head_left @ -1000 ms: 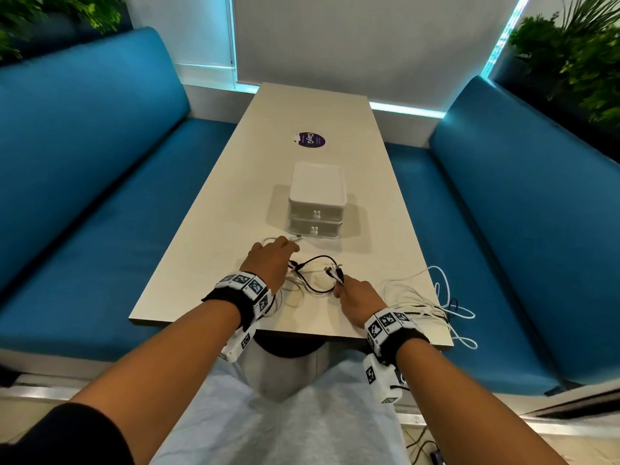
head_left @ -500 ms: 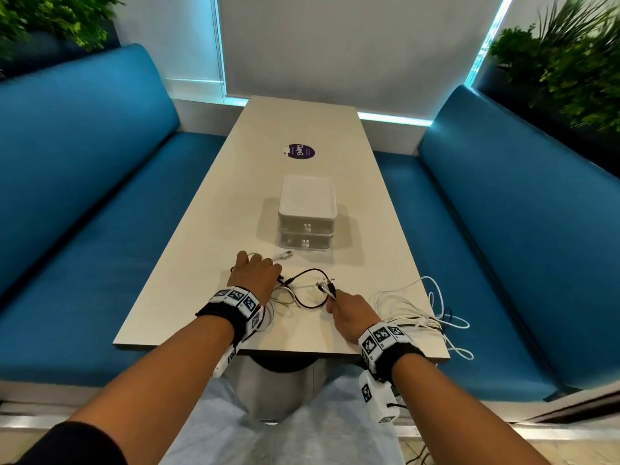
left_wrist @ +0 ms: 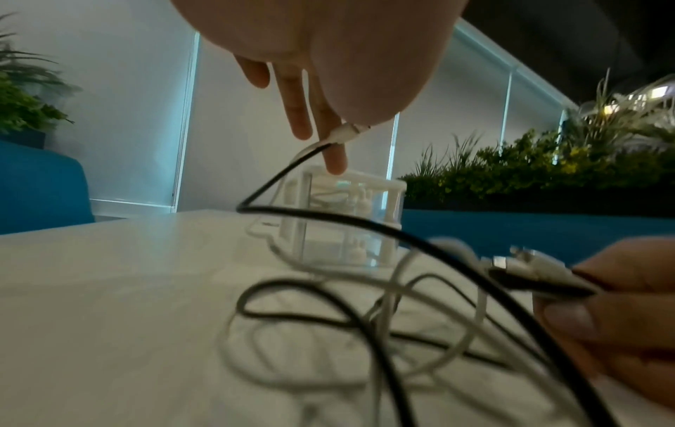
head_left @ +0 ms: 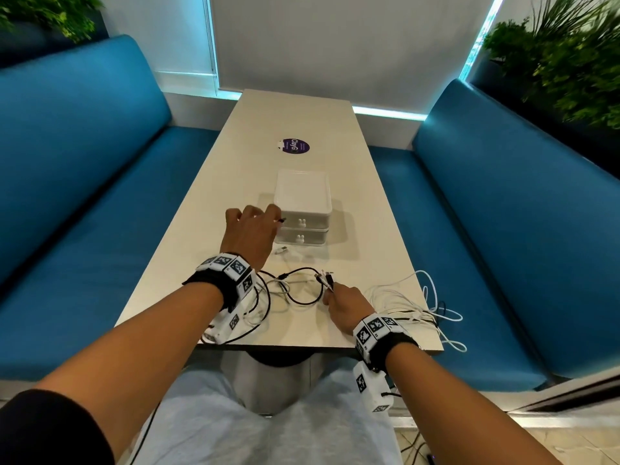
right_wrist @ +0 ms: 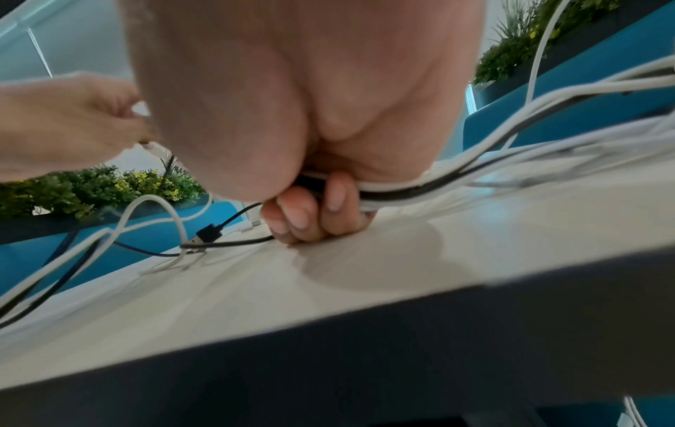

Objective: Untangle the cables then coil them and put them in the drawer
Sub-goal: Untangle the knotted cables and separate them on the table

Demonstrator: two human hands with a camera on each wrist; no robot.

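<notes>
A tangle of black and white cables [head_left: 291,289] lies on the near end of the pale table [head_left: 201,236]. My left hand [head_left: 255,226] is lifted above the table, just left of the white two-drawer unit [head_left: 302,209]. It pinches a white plug end [left_wrist: 348,133] together with a black cable [left_wrist: 277,179] that trails down to the tangle. My right hand [head_left: 337,298] rests on the table near the front edge, fingers [right_wrist: 314,219] curled around a bundle of cable ends [head_left: 324,278]. Both drawers look closed, each with a small white knob.
More white cable [head_left: 432,307] spills over the table's right front corner onto the blue bench [head_left: 476,250]. A loose white plug [head_left: 281,250] lies in front of the drawers. A purple sticker [head_left: 294,146] sits further back. Blue benches flank the table; plants stand behind them.
My left hand has risen off the table and moved forward toward the drawer unit, drawing a cable end up out of the tangle. My right hand keeps its grip in place.
</notes>
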